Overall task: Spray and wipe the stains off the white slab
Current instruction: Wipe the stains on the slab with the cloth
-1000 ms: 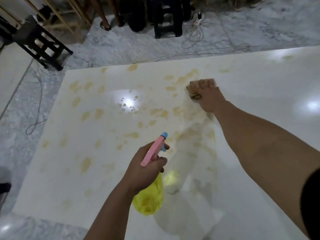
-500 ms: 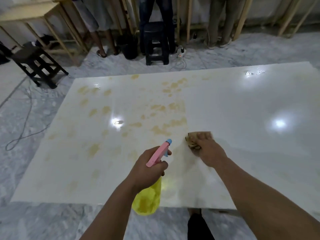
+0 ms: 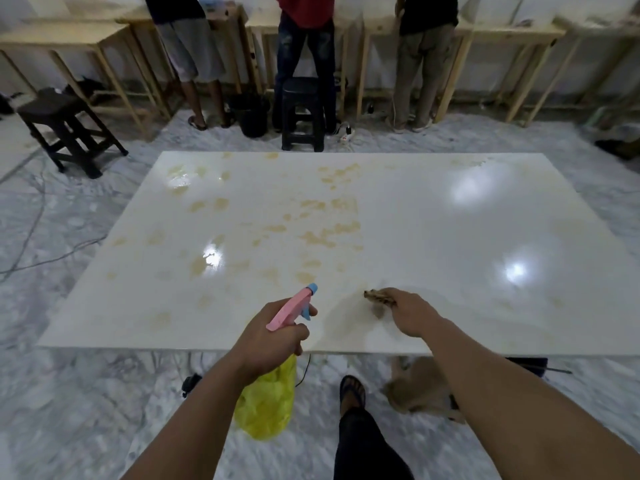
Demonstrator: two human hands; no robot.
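Slab (image 3: 433, 237) lies flat, stains (image 3: 322, 233) mostly left and centre. Right hand (image 3: 412, 315) over near edge, fingers closed on sponge (image 3: 379, 295), which sticks out past fingertips. Left hand (image 3: 273, 336) wrapped round bottle (image 3: 268, 407) neck, index on trigger, bottle hanging below slab edge.
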